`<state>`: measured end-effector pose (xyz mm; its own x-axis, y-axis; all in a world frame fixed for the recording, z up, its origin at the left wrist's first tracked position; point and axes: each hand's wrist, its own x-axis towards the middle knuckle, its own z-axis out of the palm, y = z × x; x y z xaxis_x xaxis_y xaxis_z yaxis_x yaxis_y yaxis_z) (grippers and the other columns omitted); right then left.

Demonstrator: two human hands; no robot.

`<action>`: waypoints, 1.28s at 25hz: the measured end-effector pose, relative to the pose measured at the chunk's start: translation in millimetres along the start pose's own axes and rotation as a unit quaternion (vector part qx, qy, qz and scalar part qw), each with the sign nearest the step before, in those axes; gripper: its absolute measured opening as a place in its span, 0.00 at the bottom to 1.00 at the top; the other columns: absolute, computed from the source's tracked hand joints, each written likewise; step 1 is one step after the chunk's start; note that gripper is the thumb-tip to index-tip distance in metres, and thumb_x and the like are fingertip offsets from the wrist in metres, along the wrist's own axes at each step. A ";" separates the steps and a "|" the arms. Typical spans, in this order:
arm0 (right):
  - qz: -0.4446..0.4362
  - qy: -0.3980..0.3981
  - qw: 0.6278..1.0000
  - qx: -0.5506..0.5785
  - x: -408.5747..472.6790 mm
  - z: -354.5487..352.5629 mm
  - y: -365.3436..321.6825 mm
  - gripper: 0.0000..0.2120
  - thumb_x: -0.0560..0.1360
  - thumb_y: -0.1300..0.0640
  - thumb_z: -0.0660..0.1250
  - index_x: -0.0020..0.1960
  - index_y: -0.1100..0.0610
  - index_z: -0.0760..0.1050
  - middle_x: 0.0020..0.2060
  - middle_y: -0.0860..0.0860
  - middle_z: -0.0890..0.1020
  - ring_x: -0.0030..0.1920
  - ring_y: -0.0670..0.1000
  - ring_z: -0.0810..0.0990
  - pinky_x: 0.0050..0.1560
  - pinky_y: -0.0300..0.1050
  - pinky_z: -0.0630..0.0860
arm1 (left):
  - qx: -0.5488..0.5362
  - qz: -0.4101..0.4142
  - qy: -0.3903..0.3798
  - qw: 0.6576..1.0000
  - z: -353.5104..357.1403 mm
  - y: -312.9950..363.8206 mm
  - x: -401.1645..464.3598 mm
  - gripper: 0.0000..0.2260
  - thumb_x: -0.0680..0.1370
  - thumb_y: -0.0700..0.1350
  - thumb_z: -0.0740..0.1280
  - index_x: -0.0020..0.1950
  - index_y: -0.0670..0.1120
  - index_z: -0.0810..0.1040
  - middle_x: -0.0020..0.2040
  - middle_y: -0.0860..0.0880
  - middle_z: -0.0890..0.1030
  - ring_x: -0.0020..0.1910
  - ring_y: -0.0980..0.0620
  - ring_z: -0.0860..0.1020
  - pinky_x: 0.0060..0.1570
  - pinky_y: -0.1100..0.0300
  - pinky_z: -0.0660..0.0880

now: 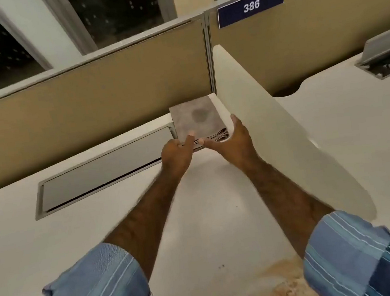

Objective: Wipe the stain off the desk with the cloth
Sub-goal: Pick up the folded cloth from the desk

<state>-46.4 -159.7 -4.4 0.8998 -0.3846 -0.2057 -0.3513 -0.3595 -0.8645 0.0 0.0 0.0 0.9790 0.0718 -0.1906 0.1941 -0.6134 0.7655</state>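
A folded grey cloth (196, 119) with a dark round spot lies at the far right corner of the white desk (53, 239), against the side divider. My left hand (177, 153) pinches the cloth's near left edge between thumb and fingers. My right hand (230, 141) is spread at the cloth's near right edge, thumb touching the folds, fingers apart beside the divider. A brownish stain (277, 283) spreads over the desk near its front edge, between my sleeves.
A white curved divider (286, 141) stands along the desk's right side. A grey cable flap (100, 169) is set into the desk to the left of the cloth. A tan partition (85, 100) runs behind, with a sign reading 386 (251, 5).
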 end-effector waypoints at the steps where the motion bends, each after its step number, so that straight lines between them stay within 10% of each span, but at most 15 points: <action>1: 0.012 0.016 0.999 0.031 12.8 2.4 -2.3 0.63 0.63 0.31 0.82 0.86 0.53 0.54 0.83 0.56 0.65 0.82 0.58 0.65 0.80 0.58 0.68 | -0.002 -0.003 0.007 1.000 2.9 3.4 4.1 0.26 0.82 0.63 0.68 0.52 0.38 0.83 0.45 0.46 0.82 0.42 0.45 0.80 0.38 0.56 0.76; 5: 0.090 0.028 0.989 0.110 49.7 7.0 -13.9 0.60 0.64 0.29 0.80 0.84 0.56 0.59 0.80 0.58 0.71 0.78 0.59 0.72 0.77 0.56 0.73 | 0.002 0.002 0.044 0.999 19.0 -3.5 14.0 0.20 0.82 0.57 0.71 0.60 0.40 0.83 0.49 0.50 0.82 0.45 0.51 0.79 0.28 0.74 0.68; 16: 0.162 -0.064 0.951 0.254 68.9 24.1 -30.4 0.15 0.75 0.58 0.74 0.61 0.59 0.82 0.54 0.56 0.88 0.54 0.57 0.87 0.44 0.45 0.82 | -0.007 0.026 0.070 0.997 8.3 -24.2 15.4 0.18 0.86 0.56 0.65 0.51 0.43 0.86 0.41 0.54 0.82 0.39 0.58 0.78 0.37 0.69 0.74; 19: 0.143 -0.089 0.927 0.334 36.3 9.2 -39.3 0.19 0.75 0.60 0.73 0.66 0.58 0.80 0.56 0.56 0.88 0.57 0.58 0.87 0.51 0.49 0.84 | -0.054 -0.006 0.064 0.996 1.8 -19.1 0.9 0.24 0.86 0.61 0.60 0.45 0.43 0.81 0.42 0.46 0.82 0.41 0.51 0.79 0.43 0.52 0.77; 23: 0.096 -0.127 0.905 0.394 -29.1 -18.5 -42.2 0.18 0.76 0.62 0.72 0.65 0.58 0.79 0.61 0.61 0.86 0.61 0.61 0.86 0.55 0.52 0.84 | -0.131 -0.077 -0.032 0.988 -13.0 -1.2 -33.8 0.35 0.83 0.72 0.51 0.66 0.47 0.83 0.64 0.44 0.85 0.63 0.43 0.83 0.67 0.42 0.81; 32: 0.062 -0.221 0.869 0.438 -239.5 -50.8 -33.6 0.40 0.68 0.30 0.78 0.71 0.53 0.81 0.68 0.57 0.84 0.69 0.59 0.83 0.66 0.58 0.83 | -0.408 -0.150 -0.259 0.863 -94.4 -39.9 -178.5 0.22 0.78 0.66 0.70 0.61 0.52 0.89 0.62 0.42 0.88 0.59 0.44 0.88 0.53 0.51 0.85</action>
<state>-263.2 -98.7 97.2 0.9484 0.0591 -0.3114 -0.2953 0.5215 -0.8005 -176.6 85.8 61.5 0.7587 -0.3599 -0.5430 0.6201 0.1436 0.7712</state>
